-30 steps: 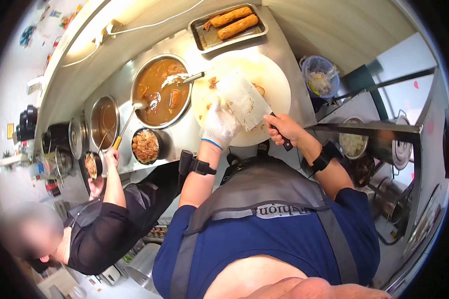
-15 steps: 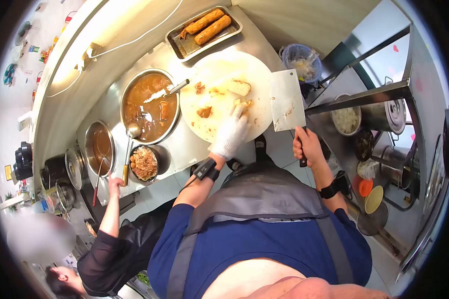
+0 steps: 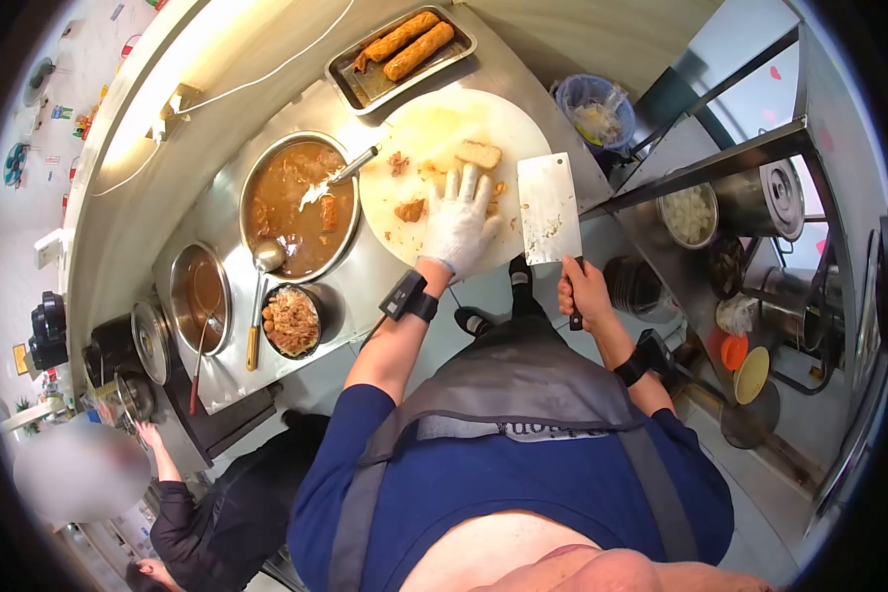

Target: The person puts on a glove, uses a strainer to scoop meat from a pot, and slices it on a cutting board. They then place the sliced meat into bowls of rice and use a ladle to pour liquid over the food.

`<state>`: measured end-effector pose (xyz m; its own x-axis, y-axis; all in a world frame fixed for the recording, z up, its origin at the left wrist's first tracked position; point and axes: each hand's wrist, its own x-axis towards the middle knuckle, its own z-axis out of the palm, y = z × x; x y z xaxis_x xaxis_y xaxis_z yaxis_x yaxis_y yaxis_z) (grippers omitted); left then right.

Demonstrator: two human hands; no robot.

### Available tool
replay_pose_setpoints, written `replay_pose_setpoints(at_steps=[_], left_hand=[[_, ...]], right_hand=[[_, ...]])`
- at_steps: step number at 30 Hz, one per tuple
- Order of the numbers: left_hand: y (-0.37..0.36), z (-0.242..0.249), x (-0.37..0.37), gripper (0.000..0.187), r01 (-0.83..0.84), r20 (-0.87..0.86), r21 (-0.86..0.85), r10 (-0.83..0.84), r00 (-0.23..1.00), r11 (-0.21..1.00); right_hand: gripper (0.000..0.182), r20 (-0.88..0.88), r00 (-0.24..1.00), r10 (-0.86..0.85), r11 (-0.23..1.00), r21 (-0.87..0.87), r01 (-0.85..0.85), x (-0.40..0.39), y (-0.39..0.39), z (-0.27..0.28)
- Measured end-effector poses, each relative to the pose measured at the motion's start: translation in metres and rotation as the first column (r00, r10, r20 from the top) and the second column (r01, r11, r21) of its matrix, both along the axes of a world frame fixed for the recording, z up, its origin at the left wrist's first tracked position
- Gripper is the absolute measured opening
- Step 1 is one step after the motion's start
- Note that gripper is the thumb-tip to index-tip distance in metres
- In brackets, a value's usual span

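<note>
My left hand [image 3: 461, 225], in a white glove, lies with fingers spread on the round white cutting board [image 3: 513, 118]. Just beyond its fingertips is a pale slab of food with browned edges [image 3: 478, 154]. A brown chunk of food [image 3: 410, 210] sits to the left of the hand, with small crumbs [image 3: 398, 163] scattered farther up the board. My right hand [image 3: 586, 293] is wrapped round the handle of a cleaver [image 3: 550, 207]. Its broad blade, flecked with food bits, overlaps the board's right edge in this view.
Left of the board stand a large pot of brown stew [image 3: 291, 237], a smaller pot of sauce [image 3: 199, 291] and a bowl of shredded food [image 3: 291, 322]. Two fried rolls lie in a metal tray [image 3: 362, 96]. A co-worker's hand [image 3: 148, 434] is at lower left; a lined bin [image 3: 592, 111] stands right.
My left hand has flattened and spread on the board. The cleaver has shifted left with my right hand. The co-worker's hand has left the ladle area and moved down to the left.
</note>
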<state>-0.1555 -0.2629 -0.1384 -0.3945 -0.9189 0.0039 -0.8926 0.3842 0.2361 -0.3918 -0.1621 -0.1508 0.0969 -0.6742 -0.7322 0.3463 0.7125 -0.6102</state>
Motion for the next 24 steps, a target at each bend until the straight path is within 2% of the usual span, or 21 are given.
replay_pose_setpoints(at_steps=[2,4,5,6,8,9,10,11,13,16,17,18,20,24], left_hand=[[0.001,-0.005,0.001,0.057,-0.026,0.005,0.049,0.026,1.0,0.998],[0.001,-0.017,0.02,0.052,-0.1,-0.393,-0.063,0.067,0.917,0.993],[0.002,-0.018,0.031,0.049,-0.169,-0.673,0.053,0.16,0.722,0.984],[0.005,-0.021,0.039,0.049,-0.164,-0.668,0.061,0.162,0.726,0.985],[0.008,-0.023,0.047,0.046,-0.289,-0.858,0.14,0.262,0.442,0.947],[0.009,-0.021,0.05,0.048,-0.278,-0.752,0.018,0.196,0.63,0.961],[0.01,-0.02,0.048,0.048,-0.283,-0.749,0.014,0.198,0.632,0.959],[0.011,-0.017,0.041,0.049,-0.191,-0.622,0.007,0.154,0.768,0.982],[0.014,0.001,0.023,0.055,-0.041,-0.294,0.007,0.042,0.955,0.999],[0.023,-0.004,0.009,0.055,0.032,-0.262,0.026,-0.025,0.965,0.999],[0.021,-0.005,0.007,0.055,0.008,-0.396,0.085,0.026,0.918,0.996],[0.02,-0.012,0.007,0.055,0.009,-0.398,0.085,0.025,0.917,0.996],[0.018,-0.022,0.012,0.053,-0.145,-0.701,-0.003,0.101,0.706,0.989],[0.007,-0.011,0.015,0.051,-0.2,-0.679,0.041,0.174,0.714,0.979]], right_hand=[[0.032,-0.006,1.0,0.002,1.0,-0.006,-0.002,0.0,0.007,0.0],[0.033,-0.034,0.999,-0.004,1.0,-0.014,0.003,0.001,0.012,-0.002],[0.033,-0.028,1.0,-0.008,1.0,-0.008,0.007,0.003,0.014,-0.003],[0.032,-0.002,0.999,-0.038,0.999,-0.009,0.038,0.003,0.018,-0.002],[0.032,0.024,0.998,-0.062,0.998,-0.009,0.062,0.004,0.023,-0.004],[0.032,0.024,0.996,-0.089,0.996,0.0,0.089,0.006,0.025,-0.007],[0.032,0.026,0.993,-0.116,0.993,0.005,0.116,0.009,0.025,-0.01],[0.032,0.032,0.993,-0.111,0.994,0.003,0.111,0.013,0.026,-0.013],[0.032,-0.009,0.992,-0.127,0.991,-0.032,0.127,0.021,0.029,-0.017],[0.032,0.005,0.992,-0.126,0.992,-0.015,0.126,0.034,0.03,-0.017],[0.032,0.003,0.994,-0.107,0.994,-0.021,0.107,0.035,0.03,-0.017],[0.032,0.001,0.994,-0.108,0.994,-0.021,0.108,0.035,0.031,-0.017],[0.031,0.012,0.99,-0.138,0.989,-0.05,0.138,0.035,0.033,-0.017],[0.031,0.053,0.978,-0.204,0.978,-0.038,0.206,0.034,0.033,-0.018]])
